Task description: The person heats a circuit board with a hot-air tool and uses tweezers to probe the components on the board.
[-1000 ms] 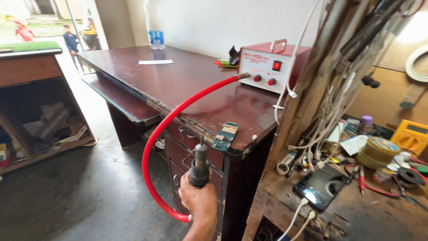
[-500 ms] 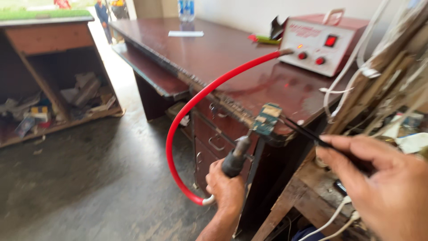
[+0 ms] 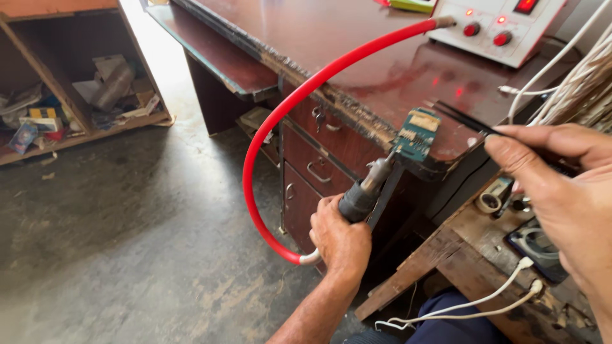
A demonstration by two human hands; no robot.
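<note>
My left hand (image 3: 340, 240) grips the dark handle of a hot-air nozzle tool (image 3: 366, 191) fed by a thick red hose (image 3: 287, 121). Its metal tip points up at a small green circuit board (image 3: 415, 134) lying on the corner of a dark brown desk (image 3: 331, 44). My right hand (image 3: 561, 185) holds black tweezers (image 3: 465, 120) whose tips reach toward the board from the right. The hose runs up to a white and red station box (image 3: 494, 25) with red knobs and a lit display.
Desk drawers (image 3: 312, 169) face the hose loop. At the left a wooden shelf (image 3: 70, 95) holds clutter above a grey concrete floor (image 3: 127, 242). White cables (image 3: 561, 83) hang at the right over a rough wooden bench (image 3: 472, 255).
The view has moved closer to the desk corner. My left hand raised the nozzle up to the circuit board. My right hand came in from the right with the tweezers.
</note>
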